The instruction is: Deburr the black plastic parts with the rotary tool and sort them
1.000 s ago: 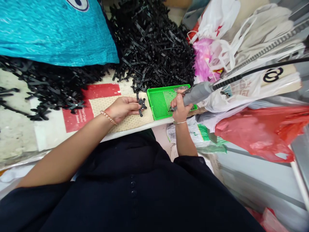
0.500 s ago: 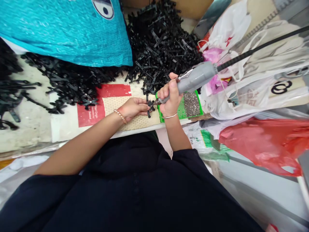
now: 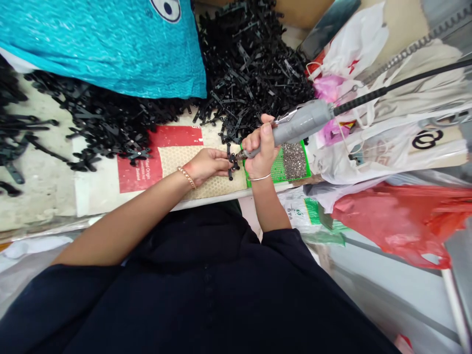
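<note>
The black part [image 3: 232, 161] is small and dark, with several slender arms, rounded ends and a knobbly middle. It is just left of the green tray [image 3: 280, 171], over the beige patterned mat [image 3: 216, 188]. The left hand [image 3: 207, 166] has its thumb and fingers pinched together on it. The right hand [image 3: 261, 150] is wrapped around the grey power screwdriver [image 3: 302, 121], whose tip meets the part by the green tray's left edge; whether it touches a screw is too small to tell.

The shallow green tray has a perforated floor. Many small silvery metal pieces [image 3: 294, 161] are heaped in its right side, while its left side is partly hidden by the right hand. Beyond the tray rises a tangled pile of black pieces [image 3: 254, 73]; a red plastic bag [image 3: 398, 216] is to its right.
</note>
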`<state>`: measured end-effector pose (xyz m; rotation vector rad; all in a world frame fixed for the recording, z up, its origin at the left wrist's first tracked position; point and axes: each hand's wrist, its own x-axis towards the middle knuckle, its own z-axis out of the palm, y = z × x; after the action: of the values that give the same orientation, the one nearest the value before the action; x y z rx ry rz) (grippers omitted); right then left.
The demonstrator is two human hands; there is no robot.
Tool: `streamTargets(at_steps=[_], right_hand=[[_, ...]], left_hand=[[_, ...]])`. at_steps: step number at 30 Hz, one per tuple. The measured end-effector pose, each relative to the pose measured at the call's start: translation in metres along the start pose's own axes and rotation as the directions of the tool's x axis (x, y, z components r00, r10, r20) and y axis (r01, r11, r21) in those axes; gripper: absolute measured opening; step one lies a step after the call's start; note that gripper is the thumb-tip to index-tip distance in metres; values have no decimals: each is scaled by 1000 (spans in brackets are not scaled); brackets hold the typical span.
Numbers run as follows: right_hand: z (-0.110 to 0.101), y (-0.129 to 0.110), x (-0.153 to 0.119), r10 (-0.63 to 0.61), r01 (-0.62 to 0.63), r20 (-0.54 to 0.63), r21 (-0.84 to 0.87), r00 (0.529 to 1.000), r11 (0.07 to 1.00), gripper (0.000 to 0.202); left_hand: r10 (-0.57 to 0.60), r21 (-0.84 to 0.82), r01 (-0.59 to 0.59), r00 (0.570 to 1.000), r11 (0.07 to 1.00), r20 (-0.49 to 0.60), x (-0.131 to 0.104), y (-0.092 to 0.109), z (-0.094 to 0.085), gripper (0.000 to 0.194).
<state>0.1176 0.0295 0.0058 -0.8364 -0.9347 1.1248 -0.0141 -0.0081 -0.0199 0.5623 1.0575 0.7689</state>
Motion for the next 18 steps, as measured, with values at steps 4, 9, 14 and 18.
streamTargets(at_steps=[4, 9, 14, 18], right_hand=[[0, 4, 1, -1, 1, 12, -40, 1000, 999, 47], [0, 7, 0, 3, -3, 7, -13, 1000, 1000, 50], [-10, 19, 1, 37, -30, 61, -116, 997, 993, 56], [-23, 33, 5, 67, -40, 143, -189, 987, 981, 65]], left_hand=[[5, -1, -5, 1000, 1000, 4, 0, -1, 0, 26], [3, 8, -3, 1000, 1000, -2, 1, -1, -2, 27], [4, 12, -4, 1000, 1000, 5, 1, 0, 0, 28], [3, 12, -3, 1000, 1000, -4, 0, 1, 0, 30]])
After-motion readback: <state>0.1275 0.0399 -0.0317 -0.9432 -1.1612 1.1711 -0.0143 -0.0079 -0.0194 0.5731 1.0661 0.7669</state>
